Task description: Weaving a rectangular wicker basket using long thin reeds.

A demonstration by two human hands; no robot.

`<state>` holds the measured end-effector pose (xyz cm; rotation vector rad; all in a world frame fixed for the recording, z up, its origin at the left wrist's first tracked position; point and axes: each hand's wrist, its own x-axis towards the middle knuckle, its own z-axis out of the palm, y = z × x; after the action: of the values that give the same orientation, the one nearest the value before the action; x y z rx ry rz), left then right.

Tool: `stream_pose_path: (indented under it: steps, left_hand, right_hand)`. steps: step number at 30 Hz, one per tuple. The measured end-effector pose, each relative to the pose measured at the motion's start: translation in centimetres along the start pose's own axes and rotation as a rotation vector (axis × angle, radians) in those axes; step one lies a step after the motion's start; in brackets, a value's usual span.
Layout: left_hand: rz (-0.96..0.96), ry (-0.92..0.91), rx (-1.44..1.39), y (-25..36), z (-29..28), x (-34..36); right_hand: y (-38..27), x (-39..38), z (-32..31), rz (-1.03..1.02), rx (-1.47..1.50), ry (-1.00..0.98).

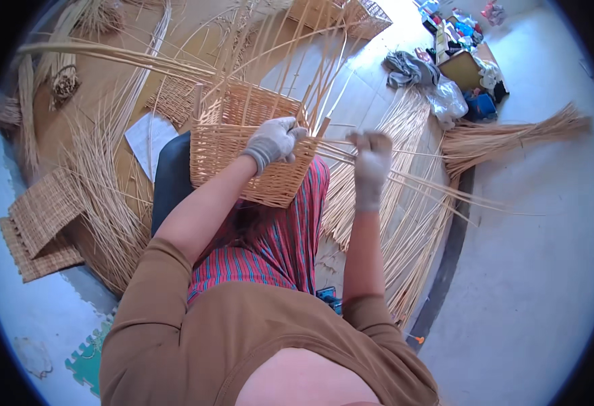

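A square wicker basket [219, 152] in tan cane rests tilted on my lap, with long upright stakes rising from its rim. My left hand [274, 140], in a pale work glove, grips the basket's rim near its right corner. To the right of that corner, my gloved right hand [372, 157] is closed around several thin cane strands [337, 150] that run out from the basket's weave. The fingers of the right hand are a little blurred. A thicker bundle of strands [117, 55] reaches out leftward from the basket's far corner.
Loose cane [408, 128] lies spread on the floor to the right, beside a tied-looking bundle [513, 137]. Woven panels [48, 206] lie at left, near more cane [104, 196]. Farther off are a plastic bag [447, 101], a grey cloth [408, 69] and a wooden box [464, 68].
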<state>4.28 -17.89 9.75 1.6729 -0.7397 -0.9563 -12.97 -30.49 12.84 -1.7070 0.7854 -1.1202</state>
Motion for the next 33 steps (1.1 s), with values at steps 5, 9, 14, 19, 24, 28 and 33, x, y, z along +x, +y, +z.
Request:
stream_pose_path:
  steps: [5, 9, 14, 19, 24, 28, 33]
  left_hand:
    - [0.036, 0.034, 0.109, 0.5, 1.2, -0.6]
    - [-0.046, 0.046, 0.06, -0.8, -1.0, -0.6]
    - [0.719, 0.481, 0.495, 1.0, 0.3, -2.0]
    - [0.721, 0.131, 0.715, -0.5, 2.0, -2.0]
    - [0.807, 0.291, 0.706, -1.6, 2.8, -1.9]
    - [0.732, 0.22, 0.599, -1.2, 2.5, -2.4]
    - [0.574, 0.108, 0.801, 0.7, 2.6, -2.3]
  right_hand:
    - [1.1, 11.3, 6.6, -0.398, -0.369, -0.255]
    - [-4.4, 11.4, 4.7, 0.236, 0.303, -0.099]
    - [2.0, 3.9, -2.0, 0.103, 0.29, 0.183]
    - [1.0, 2.7, -0.9, 0.033, 0.286, 0.174]
    - [2.3, 2.7, -1.4, 0.251, 0.344, 0.182]
    - [-1.0, 0.5, -1.7, 0.036, 0.536, 0.124]
    - [-6.4, -7.5, 8.5, -0.389, -0.043, -0.549]
